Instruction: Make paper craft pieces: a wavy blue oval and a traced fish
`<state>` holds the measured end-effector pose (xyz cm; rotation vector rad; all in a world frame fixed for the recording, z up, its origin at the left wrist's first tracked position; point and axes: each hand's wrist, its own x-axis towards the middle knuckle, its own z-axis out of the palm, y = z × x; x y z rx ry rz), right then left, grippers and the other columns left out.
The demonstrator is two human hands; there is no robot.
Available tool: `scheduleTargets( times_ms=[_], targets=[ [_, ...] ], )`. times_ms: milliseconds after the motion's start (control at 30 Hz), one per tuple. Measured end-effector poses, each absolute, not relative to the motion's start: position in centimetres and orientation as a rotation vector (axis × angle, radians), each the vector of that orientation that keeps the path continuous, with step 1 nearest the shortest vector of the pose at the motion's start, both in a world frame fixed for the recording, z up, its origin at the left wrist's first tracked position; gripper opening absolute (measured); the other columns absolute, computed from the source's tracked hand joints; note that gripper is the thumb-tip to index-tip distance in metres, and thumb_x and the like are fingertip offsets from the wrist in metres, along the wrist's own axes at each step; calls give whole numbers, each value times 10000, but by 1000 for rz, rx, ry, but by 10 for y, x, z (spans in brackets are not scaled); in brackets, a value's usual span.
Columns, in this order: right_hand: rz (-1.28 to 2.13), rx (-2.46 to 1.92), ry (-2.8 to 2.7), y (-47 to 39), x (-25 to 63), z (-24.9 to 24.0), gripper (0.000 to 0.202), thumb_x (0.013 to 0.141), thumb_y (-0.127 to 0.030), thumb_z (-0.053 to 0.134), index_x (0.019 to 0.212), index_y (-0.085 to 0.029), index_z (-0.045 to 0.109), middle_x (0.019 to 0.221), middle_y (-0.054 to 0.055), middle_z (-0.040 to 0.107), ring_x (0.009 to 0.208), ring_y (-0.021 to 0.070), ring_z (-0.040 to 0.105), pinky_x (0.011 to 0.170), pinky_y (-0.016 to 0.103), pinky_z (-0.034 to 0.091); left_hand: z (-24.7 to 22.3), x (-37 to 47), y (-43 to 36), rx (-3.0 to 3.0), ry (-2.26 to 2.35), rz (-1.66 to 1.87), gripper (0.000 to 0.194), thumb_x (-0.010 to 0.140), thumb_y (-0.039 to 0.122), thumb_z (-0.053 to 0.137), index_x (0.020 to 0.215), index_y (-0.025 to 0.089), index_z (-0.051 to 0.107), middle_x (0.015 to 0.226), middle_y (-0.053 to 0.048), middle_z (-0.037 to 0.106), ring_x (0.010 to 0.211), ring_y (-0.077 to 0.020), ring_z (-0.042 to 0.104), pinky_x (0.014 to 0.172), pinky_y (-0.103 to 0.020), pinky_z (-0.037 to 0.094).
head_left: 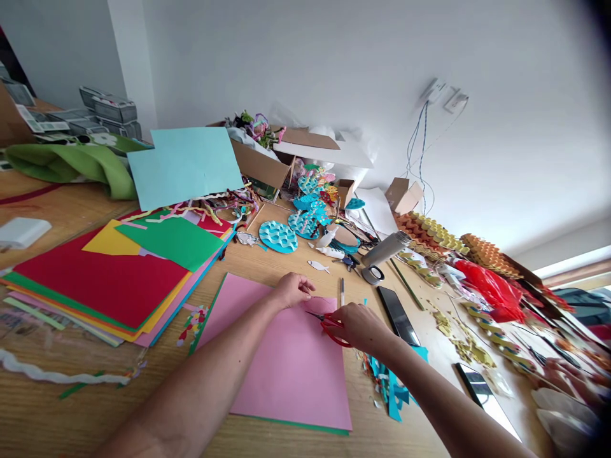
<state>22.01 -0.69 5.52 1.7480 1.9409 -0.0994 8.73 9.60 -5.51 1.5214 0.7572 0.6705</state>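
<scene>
A large sheet of pink paper lies on the table over a green sheet whose edges peek out. My left hand rests near its top edge, fingers pinched on a small pink paper piece with a curved edge. My right hand grips red-handled scissors. Their blades point left, just below the small piece; whether they touch it I cannot tell. A white paper fish lies beyond my left hand, and a pen is beside the sheet's top right corner.
Stacked coloured paper stands at left. Behind are blue-patterned discs, a grey bottle and a tape roll. A phone and blue scraps lie at right. Another person's hand shows at far right.
</scene>
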Motion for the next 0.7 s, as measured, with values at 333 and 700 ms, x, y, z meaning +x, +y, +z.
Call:
scheduleTargets(
  times_ms=[333,700],
  targets=[
    [-92,1751,1936,-10,219,60,305,884,-410,488,840,-227,728,796,96,725,735,237,682,549,260,313,-55,88,96,1500,762,671,287,627,110,623,900,94,709,768,-77,735,694,-167,663,657,-264,510],
    [-87,1746,1909,-6,213,61,312,871,-435,488,863,-222,717,811,92,718,761,250,682,584,270,375,-54,88,95,1484,759,676,278,620,95,628,884,104,713,763,-72,733,703,-169,665,680,-279,518]
  ],
)
